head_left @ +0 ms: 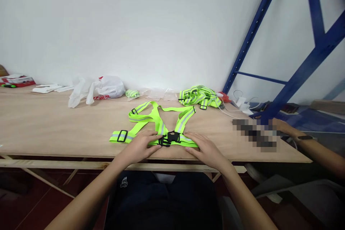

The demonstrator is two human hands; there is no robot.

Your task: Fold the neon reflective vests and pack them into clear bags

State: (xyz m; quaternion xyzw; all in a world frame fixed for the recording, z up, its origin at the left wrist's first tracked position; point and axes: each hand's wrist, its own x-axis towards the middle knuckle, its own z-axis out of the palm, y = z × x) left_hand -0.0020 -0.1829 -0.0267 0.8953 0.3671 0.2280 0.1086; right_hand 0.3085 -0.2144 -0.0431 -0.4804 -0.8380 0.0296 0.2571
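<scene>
Green strap vest lies flat, reaching away; left hand and right hand press open beside its black buckle.

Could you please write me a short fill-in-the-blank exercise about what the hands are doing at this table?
1. Both hands rest on a neon yellow reflective ____ lying flat on the table.
2. Between the left hand and the right hand sits a black ____.
3. Behind it, near the wall, lies a ____ of similar straps.

Missing words: vest; buckle; pile.
</scene>
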